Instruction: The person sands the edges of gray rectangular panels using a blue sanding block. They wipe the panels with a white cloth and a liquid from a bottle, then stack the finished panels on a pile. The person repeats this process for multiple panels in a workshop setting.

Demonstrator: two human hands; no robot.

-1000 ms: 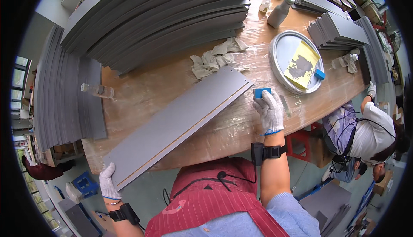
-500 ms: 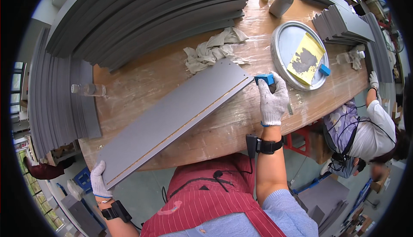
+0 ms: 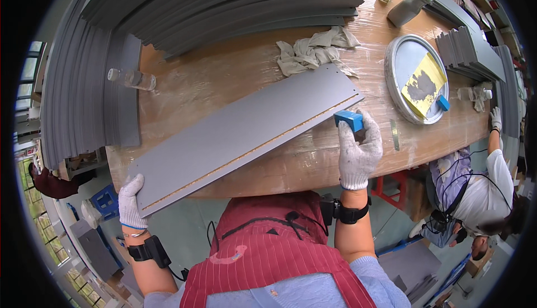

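Note:
A long grey board (image 3: 246,134) lies slantwise across the table, its near left end jutting past the front edge. A rough brown groove runs along its near long side, and small holes dot the far end. My left hand (image 3: 132,203), in a white knit glove, grips the board's near left corner. My gloved right hand (image 3: 359,154) pinches a small blue block (image 3: 349,121) between thumb and fingers, close to the board's near edge toward its right end. I cannot tell whether the block touches the board.
Grey boards are stacked at the back (image 3: 224,11), left (image 3: 92,84) and right (image 3: 470,53). A crumpled cloth (image 3: 313,50) lies behind the board. A round lid (image 3: 394,92) bears a paste-smeared yellow sheet (image 3: 436,73) and another blue block (image 3: 443,103). Bottles stand about; a co-worker (image 3: 475,190) is at right.
My right hand has drawn the blue block back from the board's far right corner, nearer to me along its edge. The view has shifted, so the table things appear farther right.

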